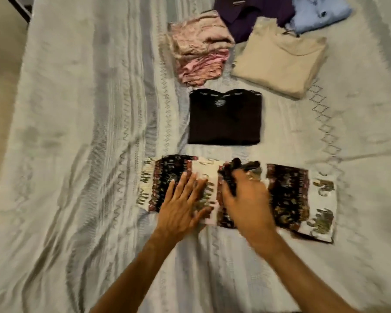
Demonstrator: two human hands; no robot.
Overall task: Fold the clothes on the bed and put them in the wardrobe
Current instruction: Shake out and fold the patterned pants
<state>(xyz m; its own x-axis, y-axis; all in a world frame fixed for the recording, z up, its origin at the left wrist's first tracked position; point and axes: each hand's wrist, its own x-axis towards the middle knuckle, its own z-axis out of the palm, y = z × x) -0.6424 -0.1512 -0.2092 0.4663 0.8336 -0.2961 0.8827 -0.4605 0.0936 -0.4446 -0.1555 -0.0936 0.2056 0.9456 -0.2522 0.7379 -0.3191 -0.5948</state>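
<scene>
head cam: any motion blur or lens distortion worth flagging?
Head view: right hand smeared by motion blur where it grips the elephant-print garment; left hand sharper, flat on it; wide-angle bowing at the bedspread edges; dim, warm light; no glare.

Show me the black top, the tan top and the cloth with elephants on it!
black top (225,123): head view, on the middle of its folded front.
tan top (280,64): head view, on the middle of its folded front.
elephant cloth (287,195): head view, on its dark patterned band, right of the hands.
</scene>
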